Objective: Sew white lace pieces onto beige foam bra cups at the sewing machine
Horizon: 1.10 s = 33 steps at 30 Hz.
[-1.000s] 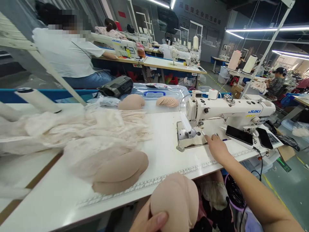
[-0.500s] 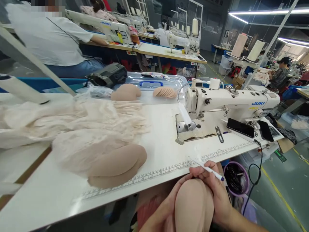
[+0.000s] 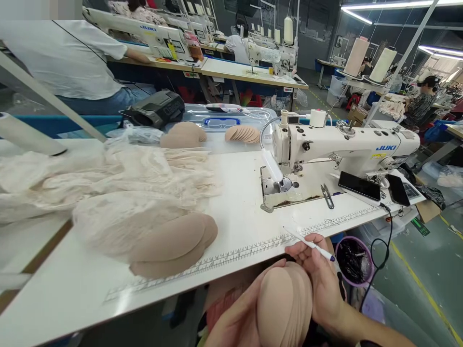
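Observation:
Low at the table's front edge, my left hand (image 3: pixel 241 306) is wrapped round the left side of a stack of beige bra pads (image 3: pixel 278 299). The pads' right edges are fanned out. My right hand (image 3: pixel 323 284) grips a white pen (image 3: pixel 320 249) with a dark blue end, its thin tip pointing up and left over the table. The same hand's palm is close against the stack's right side; whether it bears any weight, I cannot tell. More beige pads (image 3: pixel 173 241) lie on the table to the left, partly under cream lace fabric (image 3: pixel 119 178).
A white sewing machine (image 3: pixel 340 144) stands on the table (image 3: pixel 238 188). Thread snips (image 3: pixel 327 196) and two phones (image 3: pixel 359 186) lie right of its needle plate. A measuring tape (image 3: pixel 253 250) runs along the front edge. Below is a purple bin (image 3: pixel 372 262). Co-workers sit beyond.
The pads in my hands have spread from a tight stack into a fan. My right hand has opened slightly away from the left, still with the pen. The view has shifted a little.

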### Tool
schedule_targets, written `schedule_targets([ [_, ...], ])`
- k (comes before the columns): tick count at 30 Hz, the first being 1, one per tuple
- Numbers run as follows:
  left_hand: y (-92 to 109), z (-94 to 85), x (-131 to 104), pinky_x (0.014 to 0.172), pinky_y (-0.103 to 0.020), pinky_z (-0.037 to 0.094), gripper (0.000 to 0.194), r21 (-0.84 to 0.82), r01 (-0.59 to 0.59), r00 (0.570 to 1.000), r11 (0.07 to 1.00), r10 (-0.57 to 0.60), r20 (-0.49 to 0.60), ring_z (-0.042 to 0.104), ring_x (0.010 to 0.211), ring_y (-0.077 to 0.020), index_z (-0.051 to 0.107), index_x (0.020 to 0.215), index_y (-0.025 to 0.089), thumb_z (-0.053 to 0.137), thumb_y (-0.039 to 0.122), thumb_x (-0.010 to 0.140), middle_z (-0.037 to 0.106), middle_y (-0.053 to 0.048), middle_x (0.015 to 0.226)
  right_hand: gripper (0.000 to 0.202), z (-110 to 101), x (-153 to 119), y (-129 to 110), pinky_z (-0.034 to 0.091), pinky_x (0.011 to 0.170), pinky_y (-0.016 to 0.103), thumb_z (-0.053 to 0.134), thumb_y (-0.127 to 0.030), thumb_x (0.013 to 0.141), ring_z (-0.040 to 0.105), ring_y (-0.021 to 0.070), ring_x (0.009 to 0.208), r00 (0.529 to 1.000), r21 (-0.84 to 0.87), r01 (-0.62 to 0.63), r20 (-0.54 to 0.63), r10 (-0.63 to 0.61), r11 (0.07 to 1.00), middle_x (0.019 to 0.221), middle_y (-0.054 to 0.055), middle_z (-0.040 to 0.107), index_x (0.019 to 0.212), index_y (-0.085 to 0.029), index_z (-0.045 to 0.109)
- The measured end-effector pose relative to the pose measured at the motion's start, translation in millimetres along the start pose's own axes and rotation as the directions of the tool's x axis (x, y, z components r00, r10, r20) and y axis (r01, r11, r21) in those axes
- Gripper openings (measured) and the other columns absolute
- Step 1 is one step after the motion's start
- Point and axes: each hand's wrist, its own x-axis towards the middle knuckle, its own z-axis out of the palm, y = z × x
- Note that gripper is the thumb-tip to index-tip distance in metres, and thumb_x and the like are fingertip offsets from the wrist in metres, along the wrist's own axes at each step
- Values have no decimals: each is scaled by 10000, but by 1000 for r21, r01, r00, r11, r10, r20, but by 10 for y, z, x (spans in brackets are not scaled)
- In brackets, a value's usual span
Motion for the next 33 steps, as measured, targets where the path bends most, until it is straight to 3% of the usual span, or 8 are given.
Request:
schedule_targets([
  [5, -75, 100, 71, 1325, -525, 215, 343, -16, 48, 993, 999, -45, 113, 508, 1500, -360, 798, 1278, 374, 739, 389, 940, 739, -34, 1424, 315, -38, -2, 32, 567, 851, 373, 752, -517, 956, 724, 222, 897, 999, -60, 27, -42, -30, 998, 973, 12, 778, 1104, -289, 593],
  [8, -64, 113, 80, 1315, -557, 231, 344, -35, 63, 983, 997, -56, 176, 526, 1485, -376, 807, 1266, 353, 709, 474, 960, 750, -69, 1402, 290, -86, -18, 41, 536, 901, 359, 711, -521, 992, 698, 212, 939, 996, -128, 76, -41, -82, 989, 979, 4, 757, 1122, -286, 602],
  [15, -30, 112, 84, 1290, -541, 307, 377, -79, 66, 995, 995, -60, 79, 619, 1390, -391, 850, 1184, 263, 765, 515, 916, 817, -112, 1249, 184, -123, -50, 58, 470, 1021, 423, 625, -457, 1063, 674, 236, 1051, 988, -131, 124, 112, -110, 984, 1075, 5, 727, 1164, -305, 599],
  [19, -29, 149, 98, 1287, -495, 327, 322, -90, 60, 988, 994, -46, 150, 697, 1300, -351, 838, 1212, 270, 756, 425, 942, 853, -86, 1140, 187, -106, -62, 78, 422, 1076, 425, 616, -464, 1068, 630, 243, 1149, 979, -148, 179, 121, -161, 973, 1085, 3, 722, 1188, -321, 599],
  [25, -46, 116, 93, 1302, -460, 304, 344, -148, 48, 960, 988, -4, 281, 660, 1358, -334, 796, 1298, 300, 632, 433, 1027, 808, -63, 1297, 194, -114, -83, 116, 420, 1113, 487, 572, -443, 1086, 610, 265, 1202, 951, -156, 273, 190, -243, 949, 1123, 20, 693, 1245, -334, 595],
  [28, -103, 52, 119, 1313, -475, 282, 359, -130, -42, 948, 991, 81, 307, 589, 1439, -337, 772, 1341, 293, 570, 377, 1056, 760, -67, 1394, 193, -93, -110, 121, 430, 1125, 514, 538, -436, 1100, 600, 275, 1247, 933, -140, 312, 230, -275, 940, 1151, 25, 675, 1264, -348, 590],
  [33, -45, -174, 11, 1318, -523, 283, 478, -103, -45, 950, 994, 74, 302, 502, 1513, -358, 648, 1494, 294, 541, 447, 1054, 692, -79, 1495, 230, -103, -111, 46, 439, 1130, 513, 526, -459, 1114, 587, 271, 1267, 900, -312, 403, 308, -310, 860, 1164, 53, 687, 1290, -325, 589],
])
